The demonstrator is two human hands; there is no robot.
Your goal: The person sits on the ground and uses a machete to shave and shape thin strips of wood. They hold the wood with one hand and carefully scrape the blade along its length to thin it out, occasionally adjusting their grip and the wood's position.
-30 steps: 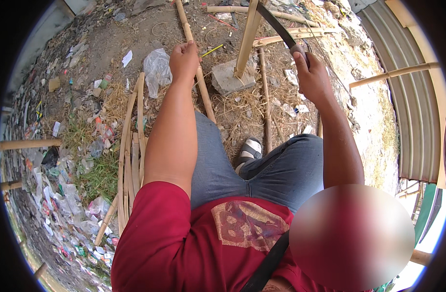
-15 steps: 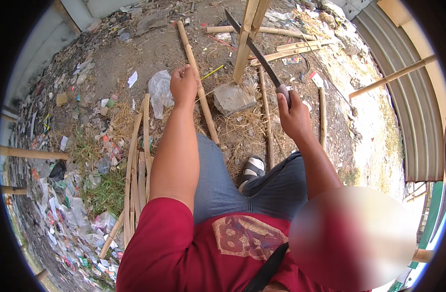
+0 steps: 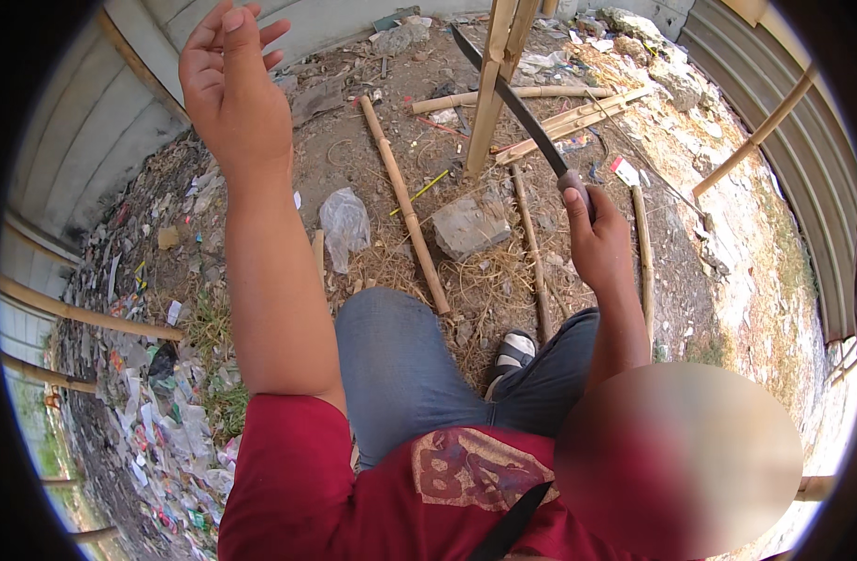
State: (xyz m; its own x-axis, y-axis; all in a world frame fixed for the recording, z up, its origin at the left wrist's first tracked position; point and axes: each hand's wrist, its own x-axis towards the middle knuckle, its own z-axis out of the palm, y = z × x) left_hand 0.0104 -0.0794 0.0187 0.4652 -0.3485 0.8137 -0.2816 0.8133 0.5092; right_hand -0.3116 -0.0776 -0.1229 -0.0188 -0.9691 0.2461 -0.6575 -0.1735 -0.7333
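Observation:
My right hand (image 3: 601, 238) grips the brown handle of a machete (image 3: 538, 138), its long dark blade slanting up and to the left. A split bamboo post (image 3: 486, 103) hides a short stretch of that blade; whether they touch I cannot tell. Raised at the upper left, my left hand (image 3: 237, 89) holds nothing, its fingers apart and slightly curled. A bamboo pole (image 3: 402, 201) lies on the ground between my arms. Just right of it sits a grey concrete block (image 3: 471, 224), near the foot of the post.
A clear plastic bag (image 3: 344, 227) lies left of the pole. More bamboo pieces (image 3: 531, 243) are on the ground ahead. Scattered litter (image 3: 157, 411) covers the left side. A panel wall (image 3: 73, 140) stands at left, a corrugated sheet (image 3: 774, 168) at right.
My left hand has let go of the bamboo pole and risen to the upper left. The right hand still holds the machete. The view has shifted, so the ground appears lower and further right.

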